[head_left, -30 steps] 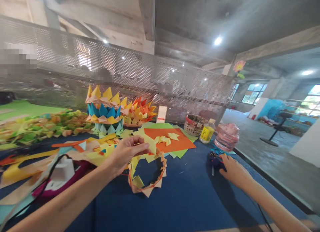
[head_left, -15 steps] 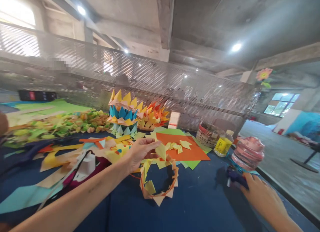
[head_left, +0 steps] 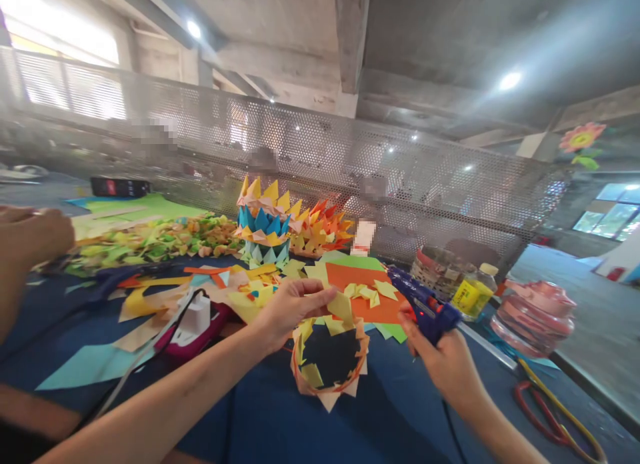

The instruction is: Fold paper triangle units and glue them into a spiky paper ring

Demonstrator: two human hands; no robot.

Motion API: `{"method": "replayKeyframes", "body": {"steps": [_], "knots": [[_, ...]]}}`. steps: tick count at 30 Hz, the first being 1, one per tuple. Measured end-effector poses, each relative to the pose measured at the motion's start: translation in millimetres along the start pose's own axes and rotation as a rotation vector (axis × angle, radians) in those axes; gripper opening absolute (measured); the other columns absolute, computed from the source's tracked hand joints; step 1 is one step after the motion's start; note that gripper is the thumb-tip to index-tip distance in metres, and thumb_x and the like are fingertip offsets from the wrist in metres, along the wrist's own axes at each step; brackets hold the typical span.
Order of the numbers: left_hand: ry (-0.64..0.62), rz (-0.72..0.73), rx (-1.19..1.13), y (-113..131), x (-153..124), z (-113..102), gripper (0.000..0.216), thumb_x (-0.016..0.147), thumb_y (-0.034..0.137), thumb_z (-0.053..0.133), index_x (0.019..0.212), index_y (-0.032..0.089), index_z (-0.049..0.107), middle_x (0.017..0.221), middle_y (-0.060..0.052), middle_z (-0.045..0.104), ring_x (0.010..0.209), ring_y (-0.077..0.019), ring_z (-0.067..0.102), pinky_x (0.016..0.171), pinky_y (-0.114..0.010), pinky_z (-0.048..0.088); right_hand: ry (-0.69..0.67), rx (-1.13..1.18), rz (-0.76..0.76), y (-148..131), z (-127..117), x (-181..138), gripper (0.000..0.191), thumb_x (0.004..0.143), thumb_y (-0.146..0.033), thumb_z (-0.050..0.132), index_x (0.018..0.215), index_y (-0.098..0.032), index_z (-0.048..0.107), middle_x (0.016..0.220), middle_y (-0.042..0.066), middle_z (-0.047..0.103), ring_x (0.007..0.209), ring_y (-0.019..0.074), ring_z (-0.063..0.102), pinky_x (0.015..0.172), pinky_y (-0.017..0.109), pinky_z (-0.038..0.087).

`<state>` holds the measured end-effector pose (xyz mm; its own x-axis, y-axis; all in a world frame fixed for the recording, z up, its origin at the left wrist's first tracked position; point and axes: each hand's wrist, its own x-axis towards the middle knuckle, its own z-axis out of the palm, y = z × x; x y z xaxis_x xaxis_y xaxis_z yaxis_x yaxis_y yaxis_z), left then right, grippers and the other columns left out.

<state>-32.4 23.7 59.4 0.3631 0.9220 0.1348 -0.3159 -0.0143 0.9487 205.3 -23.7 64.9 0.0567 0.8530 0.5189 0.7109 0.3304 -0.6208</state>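
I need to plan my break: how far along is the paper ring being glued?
Done: a tiered paper crown stands finished at the back. In hand: the left hand pinches a yellow piece onto a partly built paper ring; the right hand holds a glue gun. Left: loose folded pieces wait on orange paper.

No writing can be read: the yellow label on the small bottle (head_left: pixel 472 295) far right on the counter (head_left: pixel 390 411) is too blurred to make out.
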Motion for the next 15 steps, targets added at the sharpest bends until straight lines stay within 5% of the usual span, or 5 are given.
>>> {"method": "replayKeyframes", "body": {"steps": [4, 15], "knots": [[-0.018, 0.087, 0.123, 1, -6, 8, 0.026, 0.070, 0.037, 0.075, 0.083, 0.015, 0.074, 0.082, -0.006, 0.072, 0.075, -0.0179, 0.065, 0.070, -0.025, 0.050, 0.021, 0.316, 0.057, -20, 34, -4, 0.034, 0.070, -0.056, 0.066, 0.083, -0.025, 0.058, 0.060, -0.002, 0.056, 0.048, 0.0149, 0.049, 0.044, 0.028, 0.044], [-0.071, 0.301, 0.307, -15, -6, 13, 0.016, 0.078, 0.027, 0.065, 0.080, 0.013, 0.072, 0.082, -0.006, 0.068, 0.075, -0.0160, 0.061, 0.067, -0.024, 0.047, 0.154, 0.398, 0.132, -17, 57, -23, 0.039, 0.063, -0.049, 0.077, 0.084, -0.018, 0.064, 0.068, 0.001, 0.064, 0.053, 0.0139, 0.056, 0.050, 0.026, 0.049]]}}
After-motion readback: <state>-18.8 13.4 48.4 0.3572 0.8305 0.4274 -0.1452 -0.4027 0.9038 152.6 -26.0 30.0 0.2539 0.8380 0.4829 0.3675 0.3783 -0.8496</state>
